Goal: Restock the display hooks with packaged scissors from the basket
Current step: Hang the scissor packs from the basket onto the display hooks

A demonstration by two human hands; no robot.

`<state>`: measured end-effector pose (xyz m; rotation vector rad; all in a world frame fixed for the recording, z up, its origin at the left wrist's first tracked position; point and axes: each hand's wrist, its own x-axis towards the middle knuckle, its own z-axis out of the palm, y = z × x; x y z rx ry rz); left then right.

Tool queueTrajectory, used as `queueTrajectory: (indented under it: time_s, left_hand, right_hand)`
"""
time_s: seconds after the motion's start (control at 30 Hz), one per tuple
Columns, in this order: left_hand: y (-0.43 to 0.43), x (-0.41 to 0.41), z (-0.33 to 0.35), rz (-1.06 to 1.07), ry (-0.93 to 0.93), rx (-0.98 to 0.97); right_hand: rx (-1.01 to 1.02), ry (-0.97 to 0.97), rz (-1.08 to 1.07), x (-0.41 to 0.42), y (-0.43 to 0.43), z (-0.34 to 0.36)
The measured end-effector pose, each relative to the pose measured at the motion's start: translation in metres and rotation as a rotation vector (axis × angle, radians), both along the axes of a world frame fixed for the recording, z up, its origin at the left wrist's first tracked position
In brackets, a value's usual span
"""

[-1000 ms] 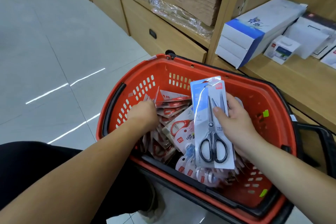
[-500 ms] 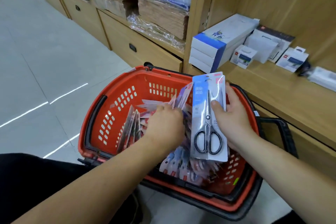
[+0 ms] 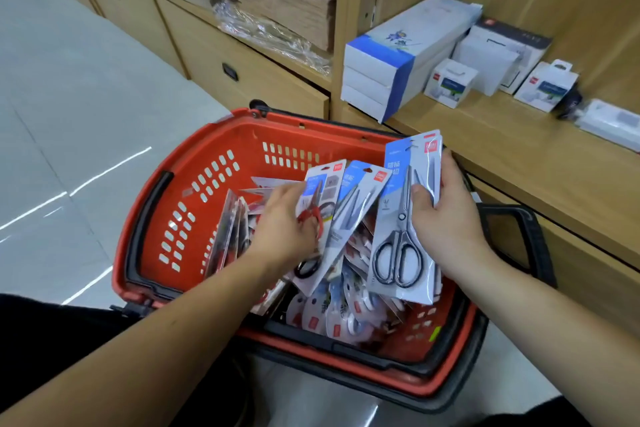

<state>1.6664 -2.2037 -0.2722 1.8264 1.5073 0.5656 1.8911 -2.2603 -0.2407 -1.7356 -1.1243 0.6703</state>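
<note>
A red shopping basket [image 3: 194, 204] with black handles stands on the floor and holds several carded packs. My right hand [image 3: 446, 218] grips a pack of grey-handled scissors [image 3: 405, 218] upright over the basket's right side, thumb on its front. My left hand [image 3: 284, 222] holds two packs fanned above the basket's middle: a red-handled scissors pack [image 3: 320, 198] and a black-handled scissors pack [image 3: 349, 218]. More packs [image 3: 339, 312] lie in the basket below, and a few stand on edge at the left [image 3: 228, 229]. No display hooks are in view.
A wooden shelf [image 3: 519, 156] runs along the right, carrying a blue-and-white box [image 3: 398, 55] and small white boxes [image 3: 450, 81]. Drawers [image 3: 221, 55] and plastic-wrapped cardboard [image 3: 284, 10] sit behind the basket. Grey tiled floor [image 3: 69, 114] lies to the left.
My left hand has come up out of the heap with two scissors packs in it. My right hand kept its pack, now tilted slightly right. The view has shifted a little.
</note>
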Motion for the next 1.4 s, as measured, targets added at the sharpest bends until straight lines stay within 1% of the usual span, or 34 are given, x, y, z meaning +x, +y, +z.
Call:
queueTrajectory:
  time_s: [0.1, 0.17, 0.23, 0.33, 0.37, 0.43, 0.53, 0.6, 0.7, 0.73, 0.77, 0.87, 0.93, 1.03, 1.17, 1.23, 1.33, 1.4]
  left_hand:
    - [0.004, -0.004, 0.004, 0.050, -0.173, -0.274]
    - [0.010, -0.009, 0.000, 0.038, -0.199, -0.402]
    - [0.009, -0.011, -0.002, 0.011, -0.200, -0.408]
    - [0.005, -0.008, 0.001, -0.099, -0.046, -0.213]
    - [0.003, -0.007, 0.003, -0.131, -0.016, -0.191]
    - [0.004, -0.005, 0.008, -0.132, -0.011, -0.247]
    - [0.008, -0.007, 0.010, -0.089, 0.001, -0.400]
    - [0.006, -0.007, 0.011, -0.069, -0.055, -0.430]
    - [0.003, -0.007, 0.009, -0.029, -0.136, -0.279]
    - [0.004, -0.007, 0.009, -0.010, -0.188, -0.249]
    - [0.005, -0.008, 0.009, 0.029, -0.265, -0.260]
    - [0.007, -0.008, 0.007, 0.174, -0.526, -0.391]
    - [0.002, -0.004, 0.005, 0.181, -0.583, -0.494]
    - [-0.004, 0.002, -0.001, 0.106, -0.547, -0.510]
    - [-0.002, 0.005, -0.002, 0.094, -0.551, -0.500]
    - [-0.005, 0.006, 0.000, 0.057, -0.548, -0.504]
    - [-0.003, 0.002, 0.007, -0.003, -0.490, -0.494]
    - [0.010, -0.008, 0.012, 0.092, -0.447, -0.411]
  right_hand:
    - [0.002, 0.024, 0.006, 0.000, -0.005, -0.003]
    - [0.004, 0.034, -0.003, 0.001, -0.006, -0.008]
    - [-0.003, 0.066, -0.008, 0.004, -0.008, -0.014]
    - [-0.027, 0.128, -0.008, 0.010, -0.009, -0.020]
    - [-0.033, 0.145, -0.009, 0.010, -0.009, -0.020]
    - [-0.029, 0.165, -0.015, 0.008, -0.010, -0.019]
    - [-0.061, 0.197, 0.003, -0.001, -0.011, -0.018]
    - [-0.081, 0.233, 0.019, -0.006, -0.013, -0.018]
    - [-0.067, 0.256, -0.023, -0.005, -0.010, -0.017]
    - [-0.057, 0.265, -0.044, -0.004, -0.008, -0.017]
    - [-0.053, 0.273, -0.059, -0.002, -0.006, -0.018]
    - [-0.031, 0.276, -0.074, 0.003, -0.003, -0.021]
    - [-0.019, 0.228, -0.057, 0.003, -0.003, -0.021]
    - [-0.026, 0.010, 0.053, 0.000, -0.006, -0.015]
    - [-0.244, -0.085, 0.181, -0.003, -0.010, -0.012]
    - [-0.329, -0.171, 0.200, -0.004, -0.008, -0.017]
    - [-0.414, -0.266, 0.205, -0.003, -0.002, -0.023]
    - [-0.434, -0.252, 0.207, -0.003, 0.000, -0.026]
